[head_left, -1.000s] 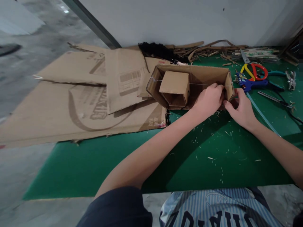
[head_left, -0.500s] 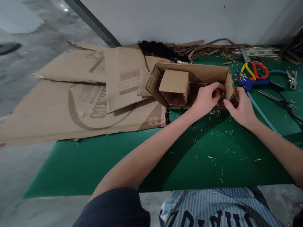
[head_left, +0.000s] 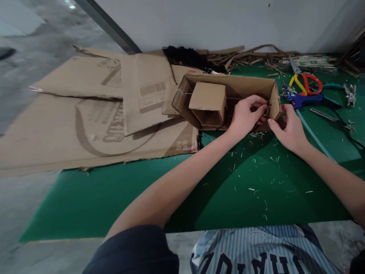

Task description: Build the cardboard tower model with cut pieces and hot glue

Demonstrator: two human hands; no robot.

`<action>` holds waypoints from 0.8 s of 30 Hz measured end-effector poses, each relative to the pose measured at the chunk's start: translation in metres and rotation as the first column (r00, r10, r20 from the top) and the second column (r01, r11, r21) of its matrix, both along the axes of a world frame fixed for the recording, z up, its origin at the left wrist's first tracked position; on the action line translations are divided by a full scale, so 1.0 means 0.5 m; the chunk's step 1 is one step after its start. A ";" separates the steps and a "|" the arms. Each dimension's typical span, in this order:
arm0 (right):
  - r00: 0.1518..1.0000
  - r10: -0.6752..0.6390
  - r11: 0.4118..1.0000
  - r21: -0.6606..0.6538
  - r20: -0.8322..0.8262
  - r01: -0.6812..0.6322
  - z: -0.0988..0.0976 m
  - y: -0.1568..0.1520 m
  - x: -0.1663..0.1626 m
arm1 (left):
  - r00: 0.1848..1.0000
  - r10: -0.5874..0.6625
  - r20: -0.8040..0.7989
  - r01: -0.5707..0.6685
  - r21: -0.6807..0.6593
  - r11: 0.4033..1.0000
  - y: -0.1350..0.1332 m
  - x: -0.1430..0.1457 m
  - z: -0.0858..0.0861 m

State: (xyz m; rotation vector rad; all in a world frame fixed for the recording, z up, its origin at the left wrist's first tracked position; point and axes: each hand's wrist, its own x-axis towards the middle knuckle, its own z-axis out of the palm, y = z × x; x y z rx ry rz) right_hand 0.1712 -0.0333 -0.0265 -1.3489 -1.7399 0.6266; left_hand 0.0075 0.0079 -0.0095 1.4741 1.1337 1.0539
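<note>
An open-topped cardboard box [head_left: 245, 84] lies on the green table, with a smaller cardboard block [head_left: 207, 96] standing inside its left part. A thin pale string [head_left: 235, 99] stretches lengthwise across the box. My left hand [head_left: 247, 114] reaches into the right end, thumb and forefinger pinched on a thin dark strand whose full length is hidden. Outside the right end wall, my right hand [head_left: 291, 131] grips that wall, thumb at its front edge and fingers partly hidden behind it.
Flattened cardboard sheets [head_left: 99, 125] cover the table's left side. Scissors [head_left: 309, 83], blue-handled pliers [head_left: 306, 101] and a slim metal cutter [head_left: 330, 118] lie at right. Black yarn [head_left: 185, 57] and cardboard strips [head_left: 242, 57] line the wall. Small shavings [head_left: 256, 175] dot the table.
The view has shifted slightly. My left fingers have turned a little at the box's right end, and the dark strand shows more plainly. My right hand stays at the end wall.
</note>
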 end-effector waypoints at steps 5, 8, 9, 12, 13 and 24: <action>1.000 0.005 1.000 -0.003 -0.003 -0.005 0.001 0.000 0.000 | 0.996 0.028 -0.082 -0.027 0.014 1.000 -0.003 -0.001 -0.003; 1.000 0.007 1.000 -0.003 -0.001 -0.007 -0.001 0.001 0.002 | 0.996 0.046 -0.076 -0.046 0.007 0.999 -0.005 0.000 -0.002; 1.000 0.007 1.000 -0.001 0.001 -0.007 -0.001 0.001 0.002 | 0.996 0.048 -0.071 -0.048 0.007 0.999 -0.006 0.000 -0.002; 1.000 0.009 1.000 0.006 0.010 -0.010 -0.001 0.002 0.003 | 0.997 0.043 -0.065 -0.041 0.025 0.999 -0.007 0.001 -0.001; 1.000 0.009 1.000 0.006 0.012 -0.009 -0.001 0.002 0.003 | 0.997 0.040 -0.069 -0.038 0.037 0.999 -0.008 0.001 -0.001; 1.000 0.012 1.000 0.010 0.018 -0.012 -0.001 0.001 0.003 | 0.986 0.047 -0.159 -0.019 0.176 0.984 -0.012 0.008 -0.001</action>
